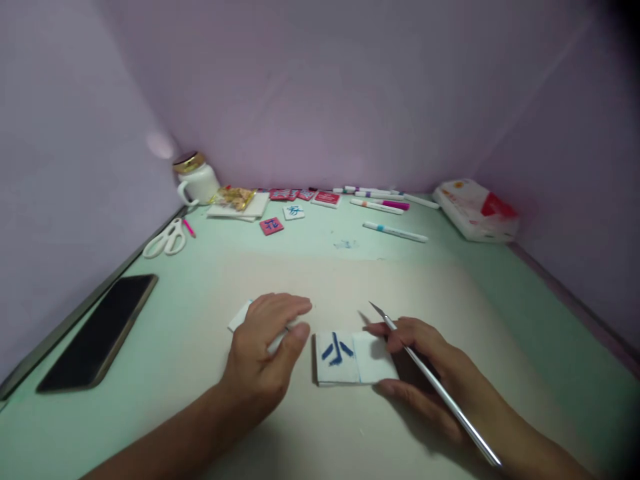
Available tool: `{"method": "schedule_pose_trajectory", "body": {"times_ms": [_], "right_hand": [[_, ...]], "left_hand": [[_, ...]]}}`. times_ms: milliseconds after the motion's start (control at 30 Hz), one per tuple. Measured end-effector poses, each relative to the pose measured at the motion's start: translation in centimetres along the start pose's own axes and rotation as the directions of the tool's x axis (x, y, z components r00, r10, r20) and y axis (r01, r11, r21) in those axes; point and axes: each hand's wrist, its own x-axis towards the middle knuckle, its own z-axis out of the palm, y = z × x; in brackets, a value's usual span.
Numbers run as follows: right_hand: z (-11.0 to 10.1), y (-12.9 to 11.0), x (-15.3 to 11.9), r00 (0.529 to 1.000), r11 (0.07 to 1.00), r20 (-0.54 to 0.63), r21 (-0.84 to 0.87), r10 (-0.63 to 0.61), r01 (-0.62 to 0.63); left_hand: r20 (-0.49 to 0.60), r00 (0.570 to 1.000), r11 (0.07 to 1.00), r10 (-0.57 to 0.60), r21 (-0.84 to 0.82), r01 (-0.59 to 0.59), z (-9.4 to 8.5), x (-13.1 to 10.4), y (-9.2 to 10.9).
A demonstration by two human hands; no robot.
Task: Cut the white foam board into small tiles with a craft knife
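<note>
The right hand (443, 353) grips the knife (440, 388) toward 11 o'clock, leaving fingertips to steady the card (337, 360); the left hand's (265, 347) grip is unclear.

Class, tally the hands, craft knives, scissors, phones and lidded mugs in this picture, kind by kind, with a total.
Hands, left hand and right hand: 2
Craft knife: 1
Scissors: 1
Phone: 1
Lidded mug: 1
Total: 6
</note>
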Motion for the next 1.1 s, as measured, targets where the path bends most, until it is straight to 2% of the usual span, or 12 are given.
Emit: {"method": "schedule_pose_trajectory", "body": {"times_ms": [67,167,233,367,533,600,733,933,1100], "right_hand": [[0.1,0.3,-0.2,1.0,1.0,0.025,-0.022,0.01,-0.009],[0.1,0.5,-0.5,1.0,0.997,0.023,-0.069,0.02,-0.018],[0.1,0.6,-0.6,0.999,0.994,0.022,-0.103,0.034,-0.031],[0.1,0.7,-0.8,0.999,0.987,-0.001,-0.154,0.041,-0.041],[0.4,-0.5,-0.1,0.988,0.949,-0.033,-0.284,-0.151,0.135],[0.7,-1.2,0.3,0.983,0.934,-0.031,-0.318,-0.183,0.164],[1.4,-1.9,0.5,0.988,0.948,-0.032,-0.287,-0.15,0.134],[1.9,-1.4,0.6,0.997,0.964,-0.041,-0.262,-0.064,0.051],[1.9,-1.1,0.6,0.997,0.963,-0.04,-0.266,-0.067,0.054]], "left_hand": [[-0.065,0.996,0.998,-0.059,-0.009,0.059,-0.4,0.6,0.2],[-0.082,0.993,0.996,-0.085,-0.005,0.085,-0.4,0.8,0.2],[-0.04,0.997,0.998,-0.066,-0.004,0.066,-0.1,0.6,0.2],[0.11,0.994,1.0,0.004,0.005,-0.004,0.2,0.3,0.3],[0.209,0.978,0.998,-0.002,0.055,-0.01,0.0,0.6,0.3],[0.233,0.973,0.997,-0.004,0.073,-0.013,0.1,0.5,0.1],[0.261,0.965,0.995,0.004,0.097,-0.03,0.3,0.2,-0.1],[0.278,0.961,0.992,-0.008,0.127,-0.028,0.4,0.3,-0.2],[0.291,0.957,0.99,0.003,0.135,-0.044,0.2,0.4,0.1]]}}
